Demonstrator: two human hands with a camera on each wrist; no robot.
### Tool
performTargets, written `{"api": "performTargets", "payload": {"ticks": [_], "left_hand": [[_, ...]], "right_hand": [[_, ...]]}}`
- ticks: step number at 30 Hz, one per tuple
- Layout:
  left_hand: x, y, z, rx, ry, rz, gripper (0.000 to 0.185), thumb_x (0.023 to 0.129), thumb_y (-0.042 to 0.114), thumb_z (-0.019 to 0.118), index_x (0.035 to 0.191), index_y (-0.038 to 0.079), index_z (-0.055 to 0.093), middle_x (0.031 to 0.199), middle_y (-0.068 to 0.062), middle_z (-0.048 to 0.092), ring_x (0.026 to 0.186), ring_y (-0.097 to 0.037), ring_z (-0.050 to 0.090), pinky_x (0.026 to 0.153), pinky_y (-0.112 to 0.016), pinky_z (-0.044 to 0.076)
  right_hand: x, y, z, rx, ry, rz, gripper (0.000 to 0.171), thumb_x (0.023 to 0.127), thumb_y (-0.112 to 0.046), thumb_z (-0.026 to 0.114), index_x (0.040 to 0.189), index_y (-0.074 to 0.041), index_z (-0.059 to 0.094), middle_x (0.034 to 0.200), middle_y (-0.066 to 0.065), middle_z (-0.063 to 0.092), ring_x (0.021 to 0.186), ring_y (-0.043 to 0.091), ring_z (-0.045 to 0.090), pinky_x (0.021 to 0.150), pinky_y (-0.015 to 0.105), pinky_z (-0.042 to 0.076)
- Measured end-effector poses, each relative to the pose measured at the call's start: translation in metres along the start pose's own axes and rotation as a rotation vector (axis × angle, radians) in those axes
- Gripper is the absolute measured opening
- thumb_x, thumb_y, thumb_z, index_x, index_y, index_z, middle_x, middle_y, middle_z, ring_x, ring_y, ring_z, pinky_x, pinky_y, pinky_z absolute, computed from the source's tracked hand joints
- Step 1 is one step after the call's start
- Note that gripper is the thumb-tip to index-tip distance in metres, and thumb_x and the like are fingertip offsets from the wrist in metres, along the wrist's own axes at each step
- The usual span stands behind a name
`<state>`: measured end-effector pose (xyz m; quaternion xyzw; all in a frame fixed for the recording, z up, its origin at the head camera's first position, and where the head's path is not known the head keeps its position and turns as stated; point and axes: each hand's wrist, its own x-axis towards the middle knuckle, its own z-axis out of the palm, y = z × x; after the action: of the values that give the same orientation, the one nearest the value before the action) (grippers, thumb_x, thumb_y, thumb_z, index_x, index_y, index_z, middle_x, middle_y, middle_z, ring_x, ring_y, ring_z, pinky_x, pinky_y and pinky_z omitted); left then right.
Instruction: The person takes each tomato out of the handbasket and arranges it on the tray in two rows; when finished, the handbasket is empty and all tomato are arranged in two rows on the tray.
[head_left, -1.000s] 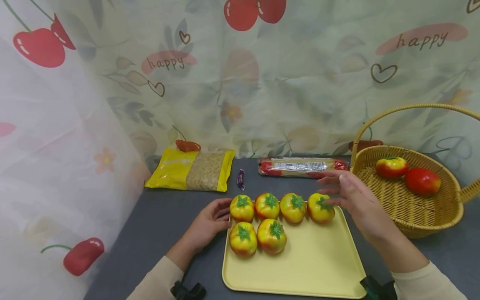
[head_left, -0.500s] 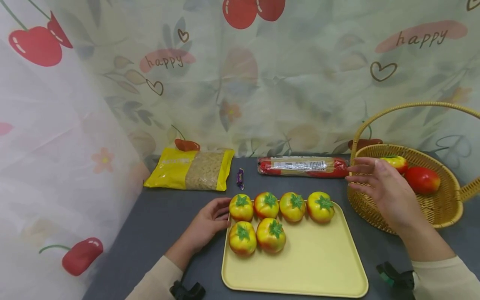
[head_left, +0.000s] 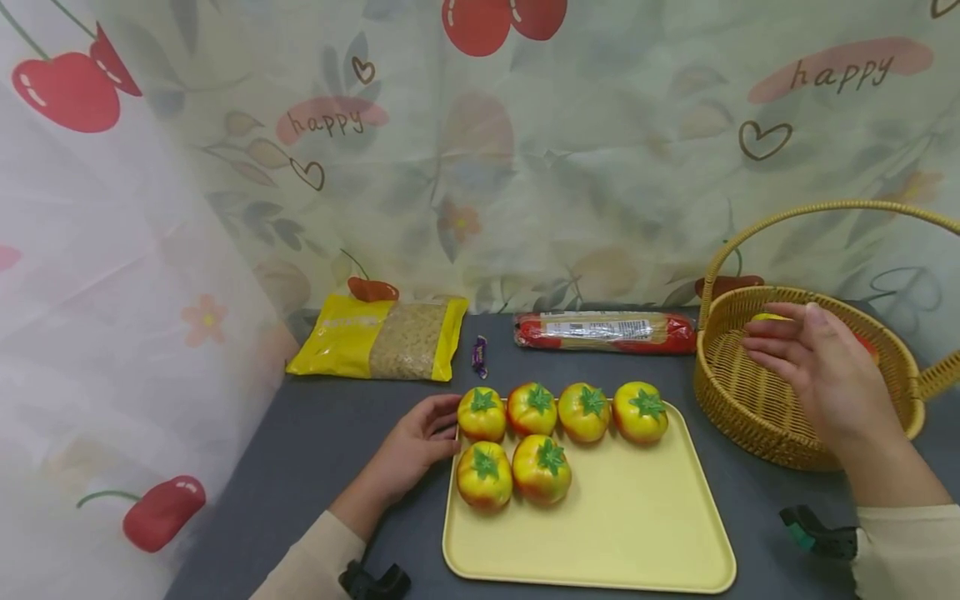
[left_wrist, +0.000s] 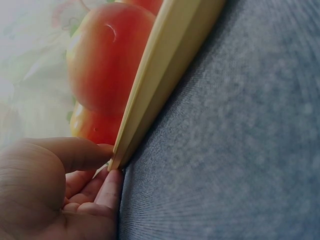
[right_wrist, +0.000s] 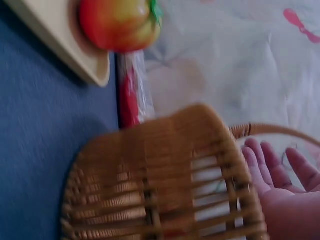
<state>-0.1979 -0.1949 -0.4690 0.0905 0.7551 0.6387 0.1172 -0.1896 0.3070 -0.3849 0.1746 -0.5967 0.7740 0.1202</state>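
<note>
My left hand point(head_left: 408, 446) holds the left rim of the pale yellow tray point(head_left: 615, 542); in the left wrist view its thumb and fingers point(left_wrist: 107, 192) pinch the tray's corner. On the tray sit several yellow-red tomatoes point(head_left: 543, 468) with green leafy tops, a full row at the back and two in front at the left. My right hand point(head_left: 847, 383) is over the wicker basket point(head_left: 738, 421), fingers loosely extended, holding nothing visible. Behind it, mostly hidden, are a yellowish tomato point(head_left: 768, 317) and a red one point(head_left: 868, 346) inside the basket.
Behind the tray lie a yellow bag of grain-like food point(head_left: 382, 337), a small purple wrapped candy point(head_left: 480, 357) and a red-ended pack of noodles point(head_left: 606, 331). The basket's tall handle point(head_left: 825, 206) arches over it. A printed curtain point(head_left: 555, 167) closes off the back and left.
My right hand has moved right, from above the tray's back right tomato to over the basket, now covering most of the tomatoes there. The left hand stays at the tray rim.
</note>
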Motion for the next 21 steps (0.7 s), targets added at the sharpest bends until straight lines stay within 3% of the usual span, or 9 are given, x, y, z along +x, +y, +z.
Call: {"api": "performTargets", "payload": {"ticks": [4,8,10,15,19,21], "left_hand": [[0.001,0.000,0.000,0.004,0.002,-0.002,0.064,0.096,-0.009,0.070,0.156,0.002,0.051,0.159,-0.016,0.052,0.147,-0.035,0.050,0.116,-0.045,0.047],[0.001,-0.001,0.000,0.000,0.006,-0.007,0.064,0.096,-0.009,0.071,0.156,0.002,0.051,0.158,-0.015,0.053,0.147,-0.034,0.050,0.116,-0.044,0.047],[0.001,-0.001,0.000,-0.002,0.006,-0.006,0.064,0.096,-0.009,0.071,0.156,0.002,0.051,0.158,-0.015,0.053,0.147,-0.034,0.050,0.116,-0.045,0.046],[0.000,0.000,0.001,0.000,0.007,-0.010,0.064,0.096,-0.009,0.071,0.156,0.002,0.051,0.158,-0.015,0.053,0.146,-0.035,0.051,0.116,-0.045,0.046],[0.000,0.000,0.001,0.000,0.012,-0.015,0.064,0.096,-0.009,0.071,0.156,0.002,0.051,0.158,-0.015,0.053,0.146,-0.034,0.051,0.116,-0.045,0.047],[0.000,0.000,0.001,-0.001,0.014,-0.016,0.064,0.096,-0.009,0.071,0.156,0.002,0.051,0.158,-0.015,0.053,0.146,-0.034,0.051,0.115,-0.045,0.047]], "right_hand": [[0.000,-0.003,-0.012,-0.015,0.056,-0.015,0.037,0.119,-0.026,0.040,0.145,-0.002,0.055,0.127,0.012,0.067,0.111,0.019,0.073,0.093,0.024,0.060],[-0.002,-0.005,-0.024,-0.133,0.153,-0.004,0.036,0.119,-0.032,0.042,0.144,-0.010,0.058,0.131,0.006,0.062,0.112,0.014,0.068,0.089,0.016,0.058],[-0.004,-0.006,-0.029,-0.289,0.220,0.014,0.034,0.119,-0.036,0.041,0.143,-0.019,0.059,0.131,-0.001,0.061,0.113,0.009,0.063,0.087,0.011,0.055],[-0.006,-0.006,-0.040,-0.602,0.352,0.096,0.037,0.119,-0.043,0.035,0.147,-0.029,0.055,0.129,-0.013,0.057,0.120,0.008,0.054,0.084,0.006,0.049],[-0.007,-0.006,-0.045,-0.661,0.397,0.119,0.040,0.120,-0.042,0.031,0.149,-0.028,0.054,0.128,-0.016,0.056,0.119,0.008,0.053,0.082,0.008,0.047],[-0.007,-0.005,-0.047,-0.631,0.417,0.115,0.037,0.119,-0.042,0.033,0.146,-0.029,0.055,0.127,-0.015,0.056,0.116,0.006,0.053,0.082,0.009,0.047]]}}
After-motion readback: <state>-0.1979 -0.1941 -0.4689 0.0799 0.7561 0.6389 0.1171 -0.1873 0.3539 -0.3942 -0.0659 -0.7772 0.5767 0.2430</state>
